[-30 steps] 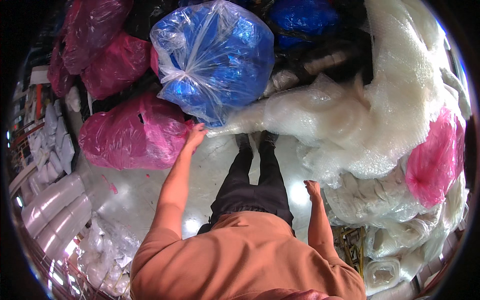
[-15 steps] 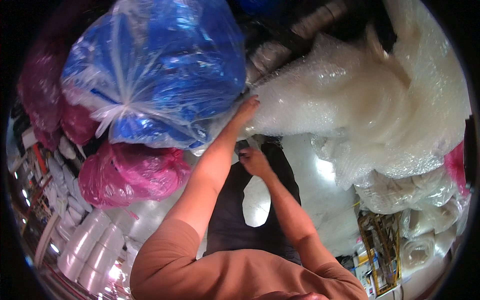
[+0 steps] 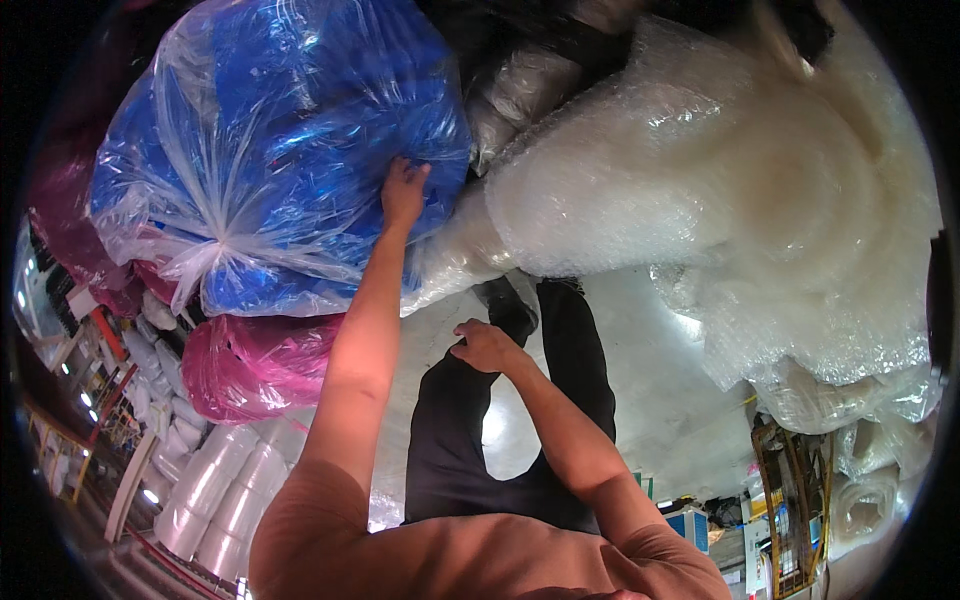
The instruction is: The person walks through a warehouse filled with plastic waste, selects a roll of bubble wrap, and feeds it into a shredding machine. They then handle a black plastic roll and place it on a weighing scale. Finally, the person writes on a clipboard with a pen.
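A large clear plastic bag (image 3: 310,110), full of something blue, stands ahead on the left, its gathered knot toward me. Against the right part of it is my left hand (image 3: 404,196), its fingers apart and gripping nothing I can see. My right hand (image 3: 490,348) hovers above my leg with nothing in it, thumb and fingers apart. Ahead of it lies a thick roll of bubble wrap (image 3: 620,190), spreading into a big heap to the right. The far side of the blue-filled bag is hidden.
Pink plastic bags (image 3: 262,365) sit below and behind the blue-filled one. Clear wrapped rolls (image 3: 205,495) stand at the lower left. A yellow metal frame (image 3: 795,505) and a blue box (image 3: 690,528) are at the lower right. Grey floor (image 3: 660,400) shows between my legs and the bubble wrap.
My left hand has moved up and left, from the edge of the bubble wrap onto the blue-filled bag. The right hand has come slightly back toward me, and my view has shifted.
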`<state>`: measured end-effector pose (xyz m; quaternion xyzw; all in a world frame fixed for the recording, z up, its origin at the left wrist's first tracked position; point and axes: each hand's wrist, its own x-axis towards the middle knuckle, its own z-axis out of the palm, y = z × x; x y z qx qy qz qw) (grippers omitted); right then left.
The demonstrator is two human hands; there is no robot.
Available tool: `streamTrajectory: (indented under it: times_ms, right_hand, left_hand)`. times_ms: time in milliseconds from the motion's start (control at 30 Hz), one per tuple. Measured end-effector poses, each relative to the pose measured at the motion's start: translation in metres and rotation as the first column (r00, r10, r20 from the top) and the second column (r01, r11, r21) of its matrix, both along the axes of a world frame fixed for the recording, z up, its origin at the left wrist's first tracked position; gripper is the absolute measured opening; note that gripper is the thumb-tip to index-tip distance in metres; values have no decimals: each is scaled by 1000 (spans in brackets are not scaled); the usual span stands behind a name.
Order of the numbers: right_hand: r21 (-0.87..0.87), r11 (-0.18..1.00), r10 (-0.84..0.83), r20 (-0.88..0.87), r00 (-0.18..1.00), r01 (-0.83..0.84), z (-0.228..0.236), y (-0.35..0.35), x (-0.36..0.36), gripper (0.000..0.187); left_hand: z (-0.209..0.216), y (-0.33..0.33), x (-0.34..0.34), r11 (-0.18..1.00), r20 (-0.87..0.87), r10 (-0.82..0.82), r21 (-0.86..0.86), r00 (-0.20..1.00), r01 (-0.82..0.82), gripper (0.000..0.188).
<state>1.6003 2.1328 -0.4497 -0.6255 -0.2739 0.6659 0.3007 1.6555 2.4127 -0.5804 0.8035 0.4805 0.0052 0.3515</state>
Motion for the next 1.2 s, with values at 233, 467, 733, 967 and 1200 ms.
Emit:
streamTrajectory:
  times_ms: [233,467,733,967,1200]
  right_hand:
    - [225,974,-35,26,999,28,-1,24,-8,42]
    - [60,997,45,48,998,-48,24,24,41,41]
    - [66,998,-21,61,998,17,31,19,64,46]
    - [135,990,-52,43,998,46,48,17,97,46]
    - [71,997,-12,142,990,2,45,-8,106,45]
  left_hand:
    - [-71,-55,35,920,-305,40,-361,951,-154,59]
    - [-113,-57,89,814,-605,159,-367,780,-450,80]
    - [-163,-47,66,412,47,675,-851,736,-324,82]
    - [-210,-34,39,299,-19,741,-886,672,-355,82]
    - [-146,-67,66,353,-215,536,-822,817,-447,87]
